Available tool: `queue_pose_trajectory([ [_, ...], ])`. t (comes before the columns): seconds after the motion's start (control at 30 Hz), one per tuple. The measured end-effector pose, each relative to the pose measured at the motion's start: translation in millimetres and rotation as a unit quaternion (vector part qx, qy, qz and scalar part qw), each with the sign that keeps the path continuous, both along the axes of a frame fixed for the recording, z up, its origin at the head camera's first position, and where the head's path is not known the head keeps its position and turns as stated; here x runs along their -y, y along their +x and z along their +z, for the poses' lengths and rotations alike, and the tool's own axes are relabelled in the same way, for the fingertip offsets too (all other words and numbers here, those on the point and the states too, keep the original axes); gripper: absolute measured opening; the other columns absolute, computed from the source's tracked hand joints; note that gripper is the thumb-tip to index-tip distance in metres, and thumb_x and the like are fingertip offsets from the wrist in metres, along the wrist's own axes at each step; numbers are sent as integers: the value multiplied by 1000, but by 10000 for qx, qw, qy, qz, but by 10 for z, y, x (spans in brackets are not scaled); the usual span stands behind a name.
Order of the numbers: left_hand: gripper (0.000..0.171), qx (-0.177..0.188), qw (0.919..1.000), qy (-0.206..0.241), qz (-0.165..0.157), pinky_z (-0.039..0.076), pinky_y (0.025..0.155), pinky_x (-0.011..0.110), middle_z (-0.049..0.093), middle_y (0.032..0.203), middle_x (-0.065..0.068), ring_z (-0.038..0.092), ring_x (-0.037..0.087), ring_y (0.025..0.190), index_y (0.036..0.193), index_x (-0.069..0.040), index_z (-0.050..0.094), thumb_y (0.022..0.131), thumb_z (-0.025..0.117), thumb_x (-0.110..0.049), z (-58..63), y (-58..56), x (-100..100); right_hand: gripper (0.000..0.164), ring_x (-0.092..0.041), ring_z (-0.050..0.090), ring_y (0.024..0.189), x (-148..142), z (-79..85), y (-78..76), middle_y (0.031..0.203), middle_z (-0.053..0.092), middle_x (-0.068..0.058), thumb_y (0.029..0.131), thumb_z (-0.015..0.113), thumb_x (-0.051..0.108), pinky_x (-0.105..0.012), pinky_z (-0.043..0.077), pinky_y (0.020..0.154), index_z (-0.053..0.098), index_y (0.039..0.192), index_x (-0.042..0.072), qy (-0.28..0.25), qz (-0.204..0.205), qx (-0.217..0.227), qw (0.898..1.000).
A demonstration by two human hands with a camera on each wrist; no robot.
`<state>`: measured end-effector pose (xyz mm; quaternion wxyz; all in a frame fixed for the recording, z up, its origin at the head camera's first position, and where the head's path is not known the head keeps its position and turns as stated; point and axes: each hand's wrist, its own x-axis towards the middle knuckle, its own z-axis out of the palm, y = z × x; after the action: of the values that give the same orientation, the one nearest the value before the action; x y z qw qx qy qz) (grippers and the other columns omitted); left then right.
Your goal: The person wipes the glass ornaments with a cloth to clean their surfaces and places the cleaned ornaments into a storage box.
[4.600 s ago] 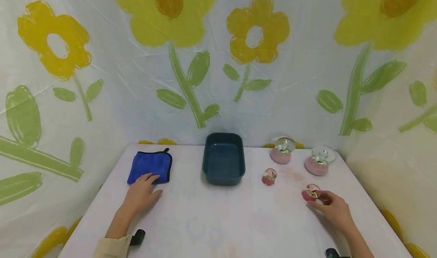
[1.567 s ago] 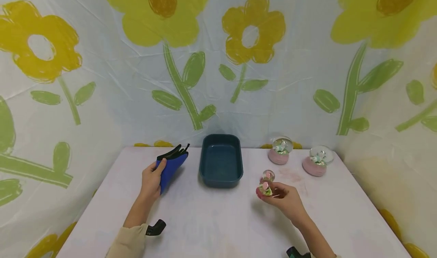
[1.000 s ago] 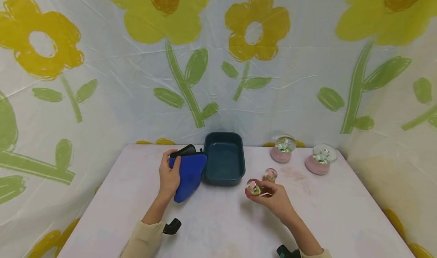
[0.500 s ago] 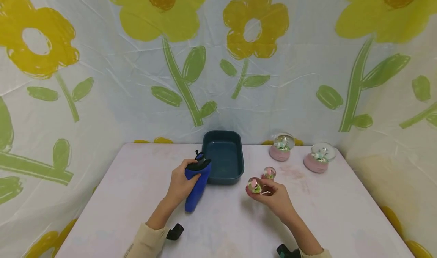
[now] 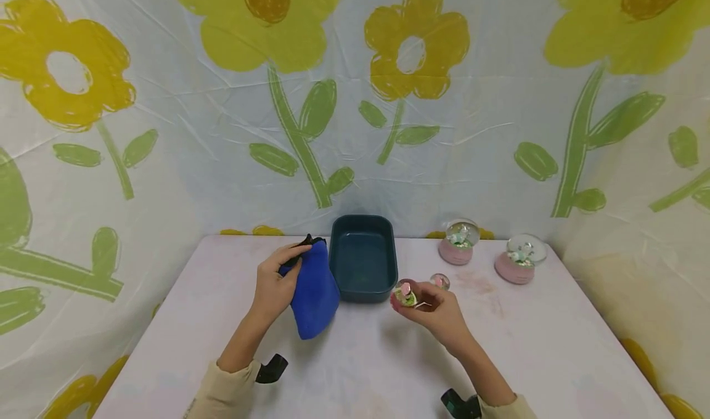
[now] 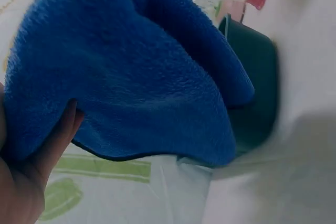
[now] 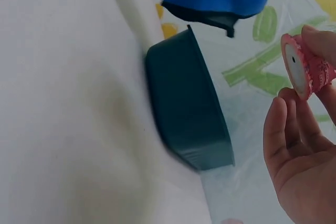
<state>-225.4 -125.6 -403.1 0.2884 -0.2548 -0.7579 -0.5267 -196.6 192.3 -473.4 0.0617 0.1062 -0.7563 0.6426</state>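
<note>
My left hand (image 5: 277,283) grips a blue cloth (image 5: 316,292) with black edging by its upper part, and the cloth hangs down in front of the bin's left side. In the left wrist view its fuzzy surface (image 6: 131,77) fills much of the picture. Between thumb and fingertips, my right hand (image 5: 446,323) pinches a small snow globe (image 5: 404,294) above the table, tilted. Its pink base (image 7: 311,69) shows its white underside in the right wrist view. Partly behind that hand stands another small snow globe (image 5: 440,280).
A dark teal bin (image 5: 366,296) stands at the back middle of the table (image 5: 355,370), between both hands. Two larger snow globes with pink bases, one near the back edge (image 5: 457,252) and one further right (image 5: 514,270), stand at the back right. A flower-printed sheet (image 5: 477,178) hangs behind.
My left hand lifted the cloth off the table and carried it right, towards the bin; it has since turned the cloth. My right hand raised the small snow globe and brought it left.
</note>
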Motion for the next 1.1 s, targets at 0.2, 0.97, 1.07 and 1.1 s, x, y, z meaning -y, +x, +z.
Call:
queue_pose_trajectory([
  [0.2,23,415,9990,174,-39,45,92,25,65,111,23,61,35,109,104,5,69,86,60,17,88,60,-99,38,-25,65,86,74,57,-25,101,68,-11,75,84,9,-30,55,73,69,109,4,57,76,-125,9999],
  [0.97,25,632,9976,262,-109,53,81,46,67,107,18,66,33,99,108,6,65,83,70,9,103,213,-609,34,-28,62,102,456,115,-51,112,61,-18,79,80,4,-35,54,79,63,109,-2,-811,402,-22,9959],
  [1.07,28,943,9952,266,-58,52,82,48,66,111,17,65,34,102,112,4,64,84,72,4,34,189,-635,34,-28,62,101,487,89,-26,114,59,-20,79,79,2,-39,54,79,61,107,-4,-1072,524,128,9928],
  [1.1,29,1018,9944,294,-58,52,82,48,66,112,17,65,34,103,112,3,64,85,72,2,-9,164,-640,34,-28,62,100,494,82,-18,113,59,-20,79,79,1,-39,54,79,61,108,-5,-1105,534,163,9923],
])
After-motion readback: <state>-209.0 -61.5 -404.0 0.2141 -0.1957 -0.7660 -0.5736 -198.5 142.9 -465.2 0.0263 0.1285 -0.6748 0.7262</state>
